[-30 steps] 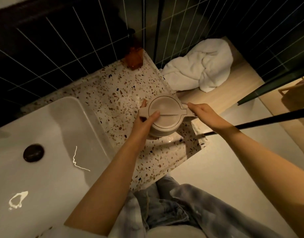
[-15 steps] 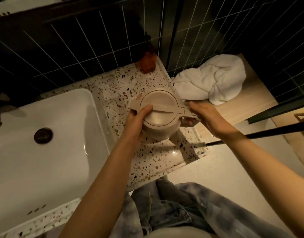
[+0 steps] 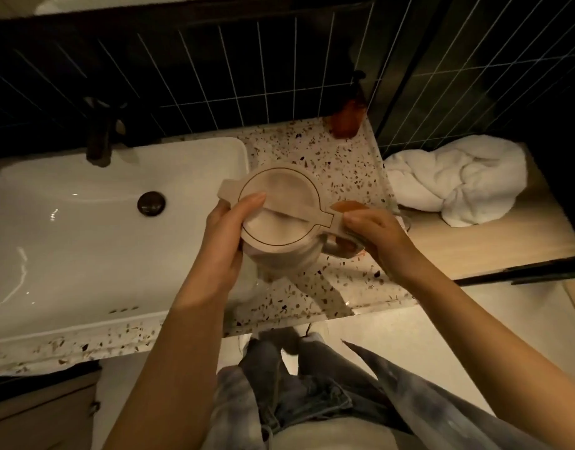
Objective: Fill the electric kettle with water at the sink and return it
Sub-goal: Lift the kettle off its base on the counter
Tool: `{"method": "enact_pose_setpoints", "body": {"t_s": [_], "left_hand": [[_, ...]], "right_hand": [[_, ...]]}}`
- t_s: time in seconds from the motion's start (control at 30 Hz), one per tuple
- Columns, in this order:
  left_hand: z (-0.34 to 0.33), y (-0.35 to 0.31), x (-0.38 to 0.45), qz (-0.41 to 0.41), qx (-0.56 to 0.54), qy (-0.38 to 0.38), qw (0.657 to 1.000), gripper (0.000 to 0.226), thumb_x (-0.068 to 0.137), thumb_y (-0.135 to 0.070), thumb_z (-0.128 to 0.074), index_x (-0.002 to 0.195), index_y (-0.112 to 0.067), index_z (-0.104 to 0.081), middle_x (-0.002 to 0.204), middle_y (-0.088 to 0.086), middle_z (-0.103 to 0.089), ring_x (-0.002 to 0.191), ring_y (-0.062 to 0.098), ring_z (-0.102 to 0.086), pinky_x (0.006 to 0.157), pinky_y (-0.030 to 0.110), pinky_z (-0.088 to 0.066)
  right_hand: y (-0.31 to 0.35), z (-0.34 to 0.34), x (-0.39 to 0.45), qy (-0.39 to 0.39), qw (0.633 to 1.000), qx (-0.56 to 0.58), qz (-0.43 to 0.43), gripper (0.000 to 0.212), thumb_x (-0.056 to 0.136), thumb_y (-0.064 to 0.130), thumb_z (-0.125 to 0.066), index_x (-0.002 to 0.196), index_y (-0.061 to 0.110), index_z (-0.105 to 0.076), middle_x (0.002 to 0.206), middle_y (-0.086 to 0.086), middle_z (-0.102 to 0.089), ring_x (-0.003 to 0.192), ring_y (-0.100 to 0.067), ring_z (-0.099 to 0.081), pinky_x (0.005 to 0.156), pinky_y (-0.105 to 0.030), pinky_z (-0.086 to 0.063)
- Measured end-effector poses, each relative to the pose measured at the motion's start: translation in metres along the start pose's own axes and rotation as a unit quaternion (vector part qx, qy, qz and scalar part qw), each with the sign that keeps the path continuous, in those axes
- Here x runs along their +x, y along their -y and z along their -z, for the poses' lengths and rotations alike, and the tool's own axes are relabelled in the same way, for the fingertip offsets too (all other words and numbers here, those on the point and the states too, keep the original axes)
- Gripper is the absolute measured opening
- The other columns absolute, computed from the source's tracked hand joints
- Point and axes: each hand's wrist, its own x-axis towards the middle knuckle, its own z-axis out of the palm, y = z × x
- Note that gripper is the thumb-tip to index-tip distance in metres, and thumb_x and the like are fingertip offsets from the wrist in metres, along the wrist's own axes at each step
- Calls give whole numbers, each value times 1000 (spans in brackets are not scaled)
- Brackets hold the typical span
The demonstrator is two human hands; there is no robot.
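kettle, a beige round plastic electric one [image 3: 279,219], is held above the speckled counter's [image 3: 341,177] left edge; left hand [image 3: 226,235] cups its body, right hand [image 3: 374,235] grips the handle; white sink basin [image 3: 85,228] lies leftward.

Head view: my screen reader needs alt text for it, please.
Two bare hands hold a beige electric kettle with its lid shut above a speckled counter, the left hand on its body, the right hand at its handle. A white sink lies left.

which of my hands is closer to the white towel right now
Right. The right hand grips the kettle handle on the side facing the towel; the left hand is across the kettle, toward the sink.
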Motion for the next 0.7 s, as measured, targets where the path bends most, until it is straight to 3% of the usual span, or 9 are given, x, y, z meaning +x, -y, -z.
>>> {"method": "enact_pose_setpoints", "body": {"t_s": [0.07, 0.17, 0.3, 0.4, 0.53, 0.63, 0.7], "left_hand": [[20, -3, -6, 3, 0, -3, 1000, 51, 83, -24, -66, 131, -7, -57, 121, 11, -69, 114, 22, -65, 103, 40, -46], [49, -5, -13, 27, 7, 0, 1000, 49, 84, -25, -66, 130, -10, -58, 120, 9, -70, 113, 22, -65, 105, 42, -45], [77, -7, -15, 59, 10, 4, 998, 48, 82, -25, -70, 127, -15, -60, 118, 6, -71, 113, 22, -64, 105, 43, -44], [91, -7, -14, 64, 21, 24, 997, 48, 81, -25, -71, 126, -15, -59, 118, 6, -71, 112, 23, -64, 104, 41, -46], [99, -7, -10, 71, 44, 51, 995, 30, 86, -20, -67, 116, -21, -62, 111, 2, -73, 107, 20, -66, 99, 36, -49], [99, -8, -7, 73, 48, 54, 995, 26, 86, -17, -66, 112, -22, -63, 110, 2, -72, 106, 20, -66, 95, 35, -50], [97, -9, -5, 71, 51, 57, 995, 24, 86, -16, -66, 110, -22, -63, 109, 2, -72, 105, 19, -66, 93, 33, -51]], "right_hand": [[-1, -22, -4, 0, 1000, 3, 3, 50, 82, 43, -56, 59, -1, -58, 59, -17, -50, 56, -25, -47, 59, -27, -41], [-7, -52, -9, -20, 1000, 11, -5, 41, 83, 41, -55, 54, 12, -61, 58, -12, -49, 57, -26, -43, 61, -32, -37], [-21, -84, -16, -62, 998, 22, -5, 52, 83, 38, -53, 56, -6, -50, 60, -29, -44, 57, -47, -38, 66, -41, -34], [-30, -103, -23, -107, 993, 39, -15, 38, 78, 40, -57, 54, 11, -62, 61, -18, -50, 61, -35, -44, 67, -41, -37], [-40, -119, -32, -140, 988, 69, -19, 29, 74, 37, -59, 55, 17, -70, 57, 2, -61, 60, -16, -54, 63, -32, -42], [-45, -124, -36, -153, 986, 71, -12, 30, 76, 36, -58, 59, 16, -71, 60, 1, -63, 62, -16, -56, 64, -28, -45], [-45, -125, -37, -161, 984, 72, -6, 33, 78, 35, -56, 62, 11, -70, 66, -10, -63, 68, -25, -57, 68, -31, -47]]}}
